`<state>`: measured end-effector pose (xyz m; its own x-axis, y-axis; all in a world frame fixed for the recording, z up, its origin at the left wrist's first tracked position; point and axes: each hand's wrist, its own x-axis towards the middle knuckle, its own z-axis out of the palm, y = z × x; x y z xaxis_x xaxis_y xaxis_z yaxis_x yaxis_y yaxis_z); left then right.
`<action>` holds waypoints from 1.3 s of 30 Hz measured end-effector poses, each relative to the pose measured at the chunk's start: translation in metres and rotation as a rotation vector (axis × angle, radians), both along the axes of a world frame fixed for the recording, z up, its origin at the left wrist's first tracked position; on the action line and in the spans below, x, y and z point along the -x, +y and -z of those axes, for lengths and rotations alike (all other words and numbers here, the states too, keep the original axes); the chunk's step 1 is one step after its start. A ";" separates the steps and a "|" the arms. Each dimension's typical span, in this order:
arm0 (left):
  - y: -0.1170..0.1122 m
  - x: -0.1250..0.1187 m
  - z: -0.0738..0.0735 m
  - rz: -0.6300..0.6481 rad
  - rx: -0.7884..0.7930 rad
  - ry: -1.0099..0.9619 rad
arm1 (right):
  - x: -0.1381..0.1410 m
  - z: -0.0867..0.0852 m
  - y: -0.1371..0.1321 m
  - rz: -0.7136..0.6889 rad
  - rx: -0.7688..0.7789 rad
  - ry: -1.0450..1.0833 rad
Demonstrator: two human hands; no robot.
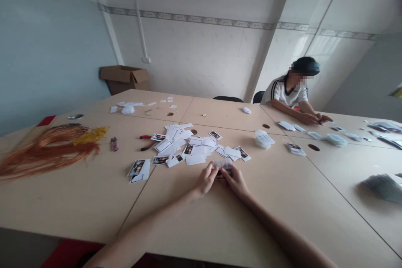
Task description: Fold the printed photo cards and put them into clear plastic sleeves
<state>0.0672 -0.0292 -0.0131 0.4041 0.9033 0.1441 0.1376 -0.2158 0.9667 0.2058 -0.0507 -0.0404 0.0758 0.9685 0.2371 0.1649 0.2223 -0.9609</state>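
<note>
Beige table [282, 201] — scattered cards [188, 146], orange cords [47, 150] — white tiled wall [201, 50]

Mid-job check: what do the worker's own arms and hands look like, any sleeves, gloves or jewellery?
The left arm and right arm are bare, no sleeves in view. The left hand and right hand wear no gloves. No watch, bracelet or ring shows, though the picture is too soft to rule out a thin ring.

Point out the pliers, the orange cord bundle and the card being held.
pliers [147, 146]: head view, on the lower red handle.
orange cord bundle [50, 150]: head view, middle of the strands.
card [223, 166]: head view, on its exposed upper part.
</note>
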 end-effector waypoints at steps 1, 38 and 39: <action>0.001 0.000 0.001 -0.007 0.001 -0.001 | 0.000 0.001 0.001 0.004 0.003 0.005; -0.001 -0.004 0.006 -0.018 -0.166 -0.025 | -0.008 -0.006 0.007 -0.054 -0.022 0.180; -0.002 -0.003 0.006 -0.030 -0.191 -0.002 | -0.008 -0.007 0.006 -0.066 -0.020 0.162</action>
